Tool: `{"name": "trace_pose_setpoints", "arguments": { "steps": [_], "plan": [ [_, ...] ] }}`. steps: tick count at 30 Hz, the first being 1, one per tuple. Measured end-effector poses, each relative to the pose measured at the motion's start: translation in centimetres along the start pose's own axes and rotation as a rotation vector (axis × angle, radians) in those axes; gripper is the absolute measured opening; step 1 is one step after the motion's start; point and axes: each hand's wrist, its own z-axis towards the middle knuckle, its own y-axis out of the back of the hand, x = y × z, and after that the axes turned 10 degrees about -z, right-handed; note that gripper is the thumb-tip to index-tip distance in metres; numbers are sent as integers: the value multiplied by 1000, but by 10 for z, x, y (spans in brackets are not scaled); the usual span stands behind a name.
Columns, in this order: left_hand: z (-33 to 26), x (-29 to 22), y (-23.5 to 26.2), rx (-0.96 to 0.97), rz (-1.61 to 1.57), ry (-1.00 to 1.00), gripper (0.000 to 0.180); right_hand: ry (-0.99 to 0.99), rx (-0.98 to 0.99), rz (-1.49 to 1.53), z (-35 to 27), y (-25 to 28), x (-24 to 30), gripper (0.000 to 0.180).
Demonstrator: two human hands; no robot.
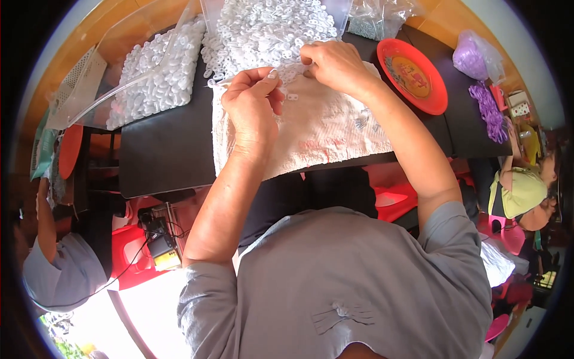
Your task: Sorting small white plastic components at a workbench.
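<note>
My left hand (252,102) is raised over a cream towel (323,128), thumb and fingers pinched together. At its fingertips shows a small white plastic piece (273,74), partly covered by the thumb. To its right, my right hand (336,64) reaches to the near edge of a heap of small white oval pieces with holes (269,30). Its fingers are curled closed, and what they hold, if anything, is hidden. One loose white piece (292,97) lies on the towel between the hands.
A clear bin of white pieces (158,81) stands on the dark table (161,155) at left. On the right are a red oval tray (430,84), a bag of purple material (470,57) and purple cord (489,113). Other people sit at left (66,269) and right (520,191).
</note>
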Motion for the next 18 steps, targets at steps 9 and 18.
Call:
{"name": "trace_pose_setpoints", "arguments": {
  "steps": [9,18],
  "plan": [
    [-1,1,-1,-3,33,18,4,101,-38,30,-2,1,-3,12],
    [-2,0,-1,-19,27,23,3,232,-153,41,-2,0,7,8]
  ]
}}
